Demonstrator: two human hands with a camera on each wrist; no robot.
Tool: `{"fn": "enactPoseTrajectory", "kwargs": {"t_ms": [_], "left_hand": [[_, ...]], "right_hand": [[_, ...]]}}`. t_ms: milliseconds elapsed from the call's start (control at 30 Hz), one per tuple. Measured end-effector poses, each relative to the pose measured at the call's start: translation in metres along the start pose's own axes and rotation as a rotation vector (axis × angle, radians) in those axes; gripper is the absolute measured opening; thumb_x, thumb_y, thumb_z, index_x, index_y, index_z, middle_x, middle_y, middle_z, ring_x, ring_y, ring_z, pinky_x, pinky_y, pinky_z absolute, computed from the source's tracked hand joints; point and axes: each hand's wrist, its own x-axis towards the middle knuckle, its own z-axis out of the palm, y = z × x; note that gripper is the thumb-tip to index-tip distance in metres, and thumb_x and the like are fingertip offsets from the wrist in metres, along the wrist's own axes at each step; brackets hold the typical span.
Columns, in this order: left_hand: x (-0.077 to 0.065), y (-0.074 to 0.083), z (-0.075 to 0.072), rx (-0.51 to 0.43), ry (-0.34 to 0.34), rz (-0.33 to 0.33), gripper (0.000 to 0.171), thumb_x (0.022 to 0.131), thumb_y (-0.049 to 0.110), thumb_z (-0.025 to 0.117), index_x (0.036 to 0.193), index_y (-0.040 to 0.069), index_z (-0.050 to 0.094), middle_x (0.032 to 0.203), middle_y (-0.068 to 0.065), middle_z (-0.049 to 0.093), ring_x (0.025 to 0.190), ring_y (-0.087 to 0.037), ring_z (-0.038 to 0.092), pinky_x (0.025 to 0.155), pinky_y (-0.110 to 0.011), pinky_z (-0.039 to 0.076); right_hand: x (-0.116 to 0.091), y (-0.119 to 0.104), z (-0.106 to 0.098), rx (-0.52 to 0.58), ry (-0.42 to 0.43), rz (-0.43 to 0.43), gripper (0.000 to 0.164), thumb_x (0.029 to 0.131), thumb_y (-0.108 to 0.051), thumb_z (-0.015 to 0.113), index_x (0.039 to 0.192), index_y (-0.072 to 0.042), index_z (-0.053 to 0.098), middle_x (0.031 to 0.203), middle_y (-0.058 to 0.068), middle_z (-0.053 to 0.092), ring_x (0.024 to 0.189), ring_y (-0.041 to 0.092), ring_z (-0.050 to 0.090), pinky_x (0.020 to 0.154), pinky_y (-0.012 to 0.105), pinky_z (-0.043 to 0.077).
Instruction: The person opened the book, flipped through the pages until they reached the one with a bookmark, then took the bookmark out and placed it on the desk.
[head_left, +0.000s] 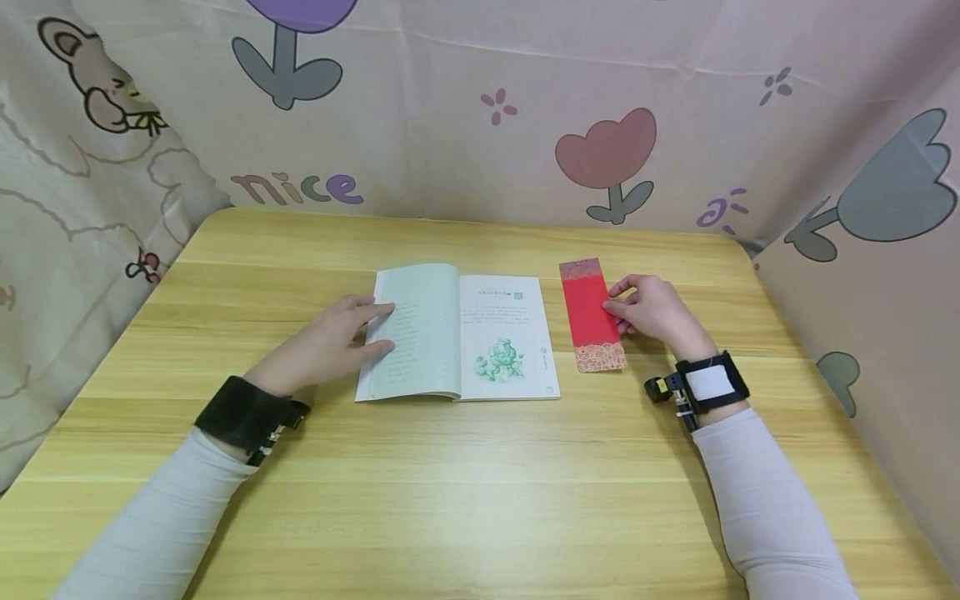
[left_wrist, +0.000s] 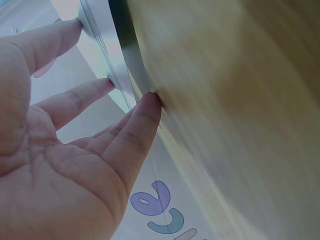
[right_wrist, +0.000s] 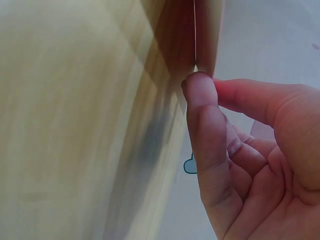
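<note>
An open book (head_left: 502, 300) lies on the wooden table, with lines of print on its left page and a green flower picture on the right one. At its left edge my left hand (head_left: 322, 346) rests thumb and forefinger on the left page, fingers fairly straight. The left wrist view shows fingertips against the book's page edges (left_wrist: 102, 45) and other fingers near the tabletop. To the right of the book is a long red paper card (head_left: 588, 308) with a patterned band at each end. My right hand (head_left: 652, 308) pinches its right edge between thumb and fingers.
The pale wooden table (head_left: 480, 500) reaches back to a printed cloth (head_left: 465, 158) with flowers and lettering. Cloth also hangs along the left and right sides. A strap with a small camera (head_left: 660, 388) sits on my right wrist, and another strap (head_left: 243, 414) on the left.
</note>
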Motion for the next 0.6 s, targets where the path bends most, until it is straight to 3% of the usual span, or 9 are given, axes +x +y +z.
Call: {"fn": "enactPoseTrajectory", "kwargs": {"t_ms": [600], "left_hand": [[-0.0029, -0.0001, -0.0004, 0.003, 0.006, -0.007, 0.064, 0.091, 0.036, 0.065, 0.144, 0.006, 0.047, 0.141, -0.026, 0.038, 0.121, -0.038, 0.042, 0.097, -0.055, 0.039]], "right_hand": [[-0.0083, -0.0041, 0.0013, -0.057, 0.008, 0.02, 0.032, 0.094, -0.029, 0.063, 0.113, -0.005, 0.056, 0.078, 0.012, 0.065, 0.066, 0.023, 0.064, 0.061, 0.034, 0.046]]}}
